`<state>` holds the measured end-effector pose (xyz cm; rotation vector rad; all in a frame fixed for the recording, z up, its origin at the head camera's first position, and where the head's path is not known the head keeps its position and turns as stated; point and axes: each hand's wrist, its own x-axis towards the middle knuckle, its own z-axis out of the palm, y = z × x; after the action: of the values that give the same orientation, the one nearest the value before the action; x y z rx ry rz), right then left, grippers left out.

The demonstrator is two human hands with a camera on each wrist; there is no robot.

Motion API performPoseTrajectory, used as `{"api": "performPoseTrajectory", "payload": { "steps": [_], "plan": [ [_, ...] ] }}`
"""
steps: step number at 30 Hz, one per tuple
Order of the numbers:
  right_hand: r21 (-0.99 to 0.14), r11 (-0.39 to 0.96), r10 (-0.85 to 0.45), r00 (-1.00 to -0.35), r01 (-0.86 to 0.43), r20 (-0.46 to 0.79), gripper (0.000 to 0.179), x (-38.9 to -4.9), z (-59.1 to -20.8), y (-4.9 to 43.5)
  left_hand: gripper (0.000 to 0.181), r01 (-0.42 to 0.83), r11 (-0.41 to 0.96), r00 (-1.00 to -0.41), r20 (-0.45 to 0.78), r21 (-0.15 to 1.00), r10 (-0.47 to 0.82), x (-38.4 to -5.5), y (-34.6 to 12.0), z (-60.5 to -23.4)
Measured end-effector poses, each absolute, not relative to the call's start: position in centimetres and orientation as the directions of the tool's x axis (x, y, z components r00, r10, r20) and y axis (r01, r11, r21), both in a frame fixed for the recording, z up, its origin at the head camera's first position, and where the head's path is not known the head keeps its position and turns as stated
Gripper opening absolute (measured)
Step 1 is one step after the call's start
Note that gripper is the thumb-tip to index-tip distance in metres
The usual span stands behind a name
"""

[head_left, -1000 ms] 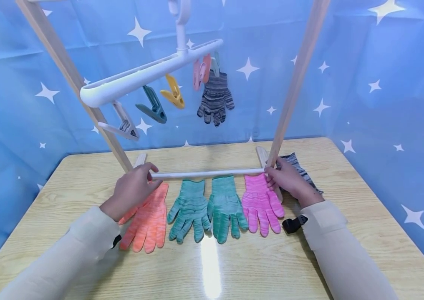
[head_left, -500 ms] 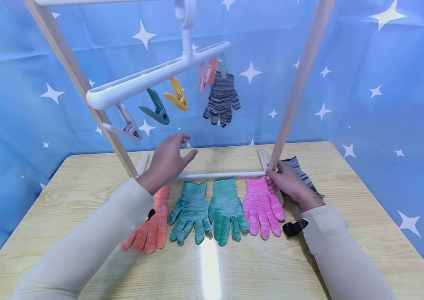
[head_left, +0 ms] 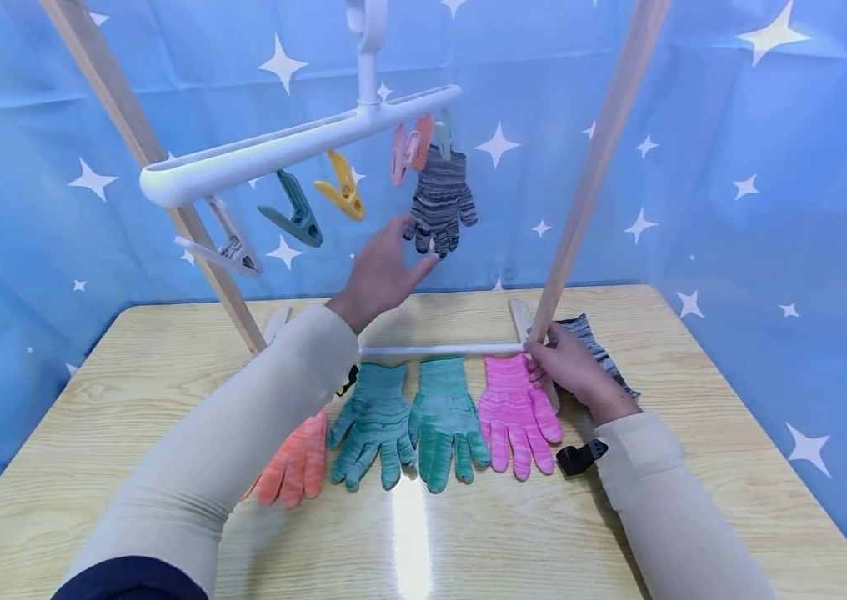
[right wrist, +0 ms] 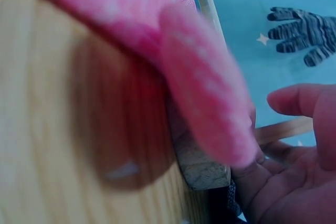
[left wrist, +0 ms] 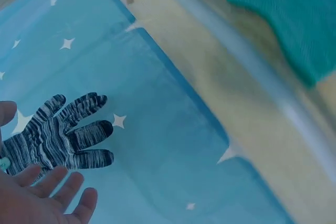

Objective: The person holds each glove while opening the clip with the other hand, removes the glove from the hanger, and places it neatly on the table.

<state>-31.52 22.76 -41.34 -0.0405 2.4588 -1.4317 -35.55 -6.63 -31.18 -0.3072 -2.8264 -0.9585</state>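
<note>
My left hand (head_left: 382,271) is raised before the backdrop, fingers spread, just below and left of a grey-and-black striped knit glove (head_left: 442,196). That glove hangs fingers down from a pale green clothespin (head_left: 443,137) on a white hanger (head_left: 266,152). In the left wrist view the fingers (left wrist: 58,184) overlap the glove's cuff side and hold nothing. Low on the right, my right hand (head_left: 569,364) grips the foot of the frame's wooden post (head_left: 594,183), thumb and fingers on either side. Beside it lies a pink glove (head_left: 517,408), its thumb close to the hand in the right wrist view.
Two green gloves (head_left: 444,417) lie mid-table, with an orange glove (head_left: 296,462) partly under my left sleeve. Another striped glove (head_left: 592,350) lies behind my right hand. A white crossbar (head_left: 438,348) spans the frame's base. Yellow (head_left: 343,187) and dark green (head_left: 294,212) clothespins hang left.
My left hand has left the frame's lower left corner, moving up and right to the hanging striped glove. The hanger's near end has swung slightly left. My right hand stays at the post.
</note>
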Motion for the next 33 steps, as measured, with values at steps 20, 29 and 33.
{"api": "performPoseTrajectory", "payload": {
  "steps": [20,29,33],
  "plan": [
    [-0.852,0.506,-0.152,-0.958,0.137,-0.244,0.055,-31.5,-41.4,22.7,0.090,0.133,0.699,-0.991,0.076,0.702,0.111,-39.4,-4.6,-28.7],
    [-0.850,0.507,-0.144,-0.958,0.142,-0.246,0.057,-31.2,-41.1,22.5,0.096,0.102,0.549,-0.988,0.022,0.829,0.150,-40.8,-4.3,-28.8],
    [-0.851,0.506,-0.146,-0.959,0.138,-0.242,0.058,-31.2,-41.0,22.4,0.093,0.096,0.483,-0.988,0.023,0.871,0.156,-41.1,-4.0,-28.8]
  ]
}}
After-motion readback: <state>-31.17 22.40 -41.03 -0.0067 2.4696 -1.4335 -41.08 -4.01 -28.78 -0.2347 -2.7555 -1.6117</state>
